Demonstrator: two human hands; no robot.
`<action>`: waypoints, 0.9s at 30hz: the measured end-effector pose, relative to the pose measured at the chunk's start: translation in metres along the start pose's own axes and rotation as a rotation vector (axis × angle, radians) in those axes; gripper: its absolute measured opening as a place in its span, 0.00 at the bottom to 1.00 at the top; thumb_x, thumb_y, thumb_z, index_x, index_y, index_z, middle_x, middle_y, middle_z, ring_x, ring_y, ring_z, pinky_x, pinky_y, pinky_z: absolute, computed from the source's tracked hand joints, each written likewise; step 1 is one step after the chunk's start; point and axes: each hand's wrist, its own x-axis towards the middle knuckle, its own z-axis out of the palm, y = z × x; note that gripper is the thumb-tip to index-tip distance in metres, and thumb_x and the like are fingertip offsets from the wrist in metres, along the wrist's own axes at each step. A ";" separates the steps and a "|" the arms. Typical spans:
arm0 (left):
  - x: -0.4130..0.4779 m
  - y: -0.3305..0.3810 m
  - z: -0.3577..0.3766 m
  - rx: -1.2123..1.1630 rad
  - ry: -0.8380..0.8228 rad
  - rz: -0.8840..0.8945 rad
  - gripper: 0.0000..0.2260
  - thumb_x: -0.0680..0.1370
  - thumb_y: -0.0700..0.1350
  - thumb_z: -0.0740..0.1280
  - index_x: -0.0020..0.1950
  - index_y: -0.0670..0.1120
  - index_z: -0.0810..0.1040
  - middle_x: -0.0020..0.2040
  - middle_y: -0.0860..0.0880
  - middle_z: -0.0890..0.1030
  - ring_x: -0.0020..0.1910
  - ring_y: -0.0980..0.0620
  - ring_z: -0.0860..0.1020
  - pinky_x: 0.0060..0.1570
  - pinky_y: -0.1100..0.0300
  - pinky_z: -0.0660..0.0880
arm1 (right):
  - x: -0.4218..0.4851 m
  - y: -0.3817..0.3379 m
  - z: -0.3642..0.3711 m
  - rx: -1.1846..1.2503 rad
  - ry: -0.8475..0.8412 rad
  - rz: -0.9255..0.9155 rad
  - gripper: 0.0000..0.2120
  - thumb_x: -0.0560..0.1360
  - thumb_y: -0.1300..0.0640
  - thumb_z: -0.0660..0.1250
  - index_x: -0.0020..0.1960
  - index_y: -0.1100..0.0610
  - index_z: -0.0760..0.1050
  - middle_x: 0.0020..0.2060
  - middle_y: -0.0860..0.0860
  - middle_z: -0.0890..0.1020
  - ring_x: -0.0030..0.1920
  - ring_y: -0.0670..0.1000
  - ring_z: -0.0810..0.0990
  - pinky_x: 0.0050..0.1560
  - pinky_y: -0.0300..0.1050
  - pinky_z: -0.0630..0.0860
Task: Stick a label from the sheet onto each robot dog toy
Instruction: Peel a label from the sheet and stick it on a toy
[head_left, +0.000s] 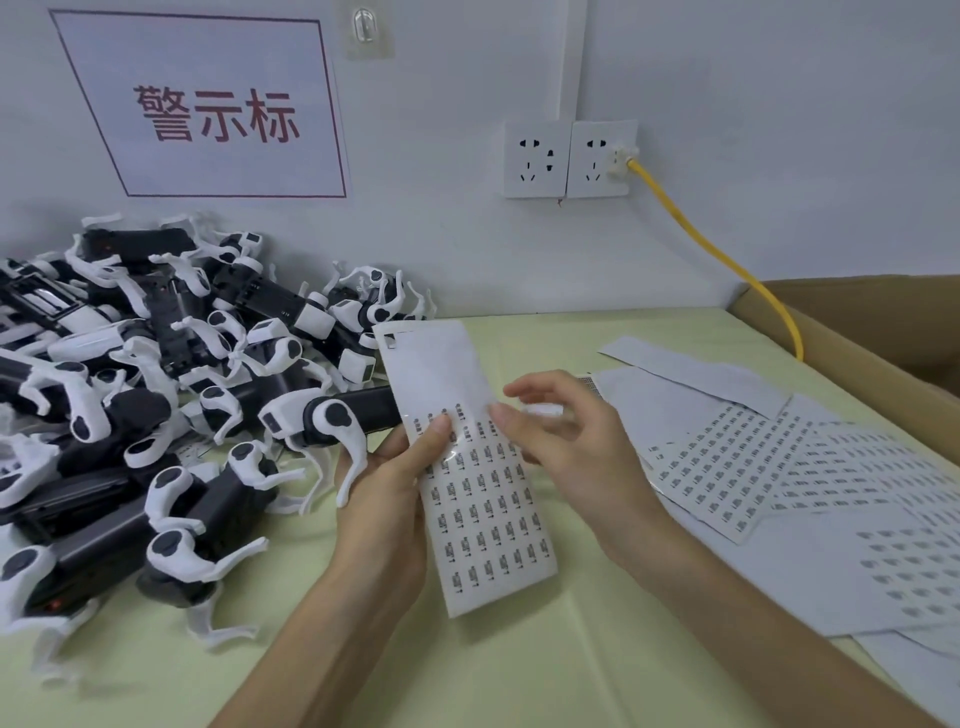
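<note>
Head view is showing a person's two bare hands working over a pale yellow-green desk (519, 649). Their left hand (387, 499) is holding two things at once: its grip is closing on a label sheet (483, 499), with the thumb pressing on the sheet's printed face, and the same hand is also holding a robot dog toy (332, 415), whose dark body is passing behind the sheet while its white legs are hanging down beside the palm. That sheet is standing tilted, its upper part blank and its lower part carrying rows of small printed labels. Their right hand (566, 436) is hovering at the sheet's right edge with fingers curled in a narrow pinch; whether a label is sitting between the fingertips cannot be told, since that part is blurring. A heap of black-and-white robot dog toys (130, 384) is lying on the desk's left side against the wall. More label sheets (753, 467) are lying fanned out flat to the right, near a cardboard box (857, 332). On the wall, a sign with red characters (213, 109) is hanging above the heap, and a yellow cable (727, 260) is running from a wall socket (602, 158) down behind the box.
</note>
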 end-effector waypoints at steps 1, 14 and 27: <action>0.000 0.000 -0.001 0.007 0.006 -0.002 0.11 0.72 0.45 0.73 0.53 0.45 0.88 0.53 0.41 0.87 0.46 0.45 0.87 0.45 0.49 0.84 | 0.001 -0.001 -0.001 0.113 -0.084 0.106 0.17 0.68 0.43 0.77 0.53 0.49 0.81 0.55 0.49 0.84 0.50 0.48 0.86 0.49 0.46 0.83; 0.001 -0.001 0.002 0.141 0.253 0.250 0.18 0.77 0.44 0.75 0.61 0.34 0.81 0.47 0.46 0.86 0.41 0.53 0.79 0.44 0.59 0.77 | 0.020 -0.002 -0.032 0.022 -0.043 -0.105 0.03 0.72 0.56 0.78 0.42 0.51 0.85 0.39 0.54 0.86 0.37 0.58 0.85 0.38 0.51 0.80; -0.008 0.001 0.011 0.127 -0.097 0.172 0.29 0.70 0.45 0.74 0.69 0.37 0.76 0.58 0.45 0.86 0.48 0.45 0.87 0.43 0.62 0.81 | 0.021 0.013 -0.032 -0.490 0.105 -0.685 0.14 0.70 0.44 0.77 0.42 0.55 0.84 0.45 0.47 0.78 0.48 0.51 0.80 0.48 0.45 0.75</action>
